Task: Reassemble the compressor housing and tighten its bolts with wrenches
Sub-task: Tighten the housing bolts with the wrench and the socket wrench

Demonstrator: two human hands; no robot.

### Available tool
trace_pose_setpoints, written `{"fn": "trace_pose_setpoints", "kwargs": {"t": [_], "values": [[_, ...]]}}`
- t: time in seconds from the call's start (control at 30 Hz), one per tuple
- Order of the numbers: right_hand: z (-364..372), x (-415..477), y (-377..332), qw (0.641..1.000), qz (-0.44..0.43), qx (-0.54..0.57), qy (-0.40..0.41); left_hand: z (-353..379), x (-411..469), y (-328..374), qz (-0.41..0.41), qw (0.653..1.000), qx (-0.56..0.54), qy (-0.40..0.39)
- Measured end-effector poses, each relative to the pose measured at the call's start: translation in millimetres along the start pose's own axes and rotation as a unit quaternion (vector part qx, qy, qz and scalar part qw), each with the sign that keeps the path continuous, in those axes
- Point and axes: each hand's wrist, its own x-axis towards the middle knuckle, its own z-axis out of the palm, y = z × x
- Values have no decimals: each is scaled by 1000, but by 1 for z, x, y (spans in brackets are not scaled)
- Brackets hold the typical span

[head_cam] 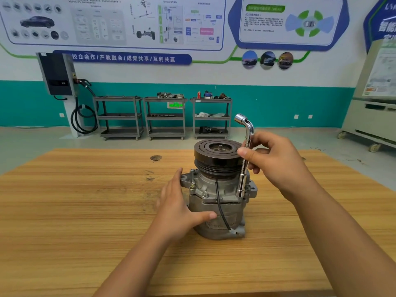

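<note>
1. Position of the workpiece. I read the compressor [216,211] as standing upright near the middle of the wooden worktop [85,211], with its black grooved pulley [216,156] uppermost. A black lead [219,202] runs down the front of the grey housing to a small connector near the base. Hex bolts [205,194] sit around the flange below the pulley.

2. Left hand. My view shows the left hand [177,209] laid flat against the left side of the housing. Its fingers [174,185] are straight and lie along the casting, and the thumb reaches across the front, touching the body just beside the lead.

3. Right hand. The right hand [276,161] is on the right of the pulley. Its fingers [255,168] and thumb are clamped on the shaft of the L-shaped socket wrench [243,176], about halfway up.

4. Tool attitude. The wrench stands nearly upright, just beside the pulley rim. Its lower socket end is seated on the housing flange at the right front, where a bolt head would lie; I cannot tell whether it is fully engaged. The bent upper end points up and to the left, above the pulley.

5. Surroundings. Three metal carts [165,116] stand against the far wall.
</note>
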Motion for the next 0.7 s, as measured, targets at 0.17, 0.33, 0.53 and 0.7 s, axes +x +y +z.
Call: {"fn": "trace_pose_setpoints", "kwargs": {"t": [0.17, 0.33, 0.53, 0.7], "values": [[-4, 3, -2, 991, 20, 120, -58, 1, 0, -3, 24, 999, -26, 22], [1, 5, -4, 999, -9, 31, 17, 2, -1, -3, 15, 999, -38, 34], [20, -3, -6, 986, -56, -87, 133, 18, -16, 8, 1, 993, -14, 117], [2, -1, -9, 999, 15, -33, 37, 22, -18, 10, -5, 991, -11, 135]]}}
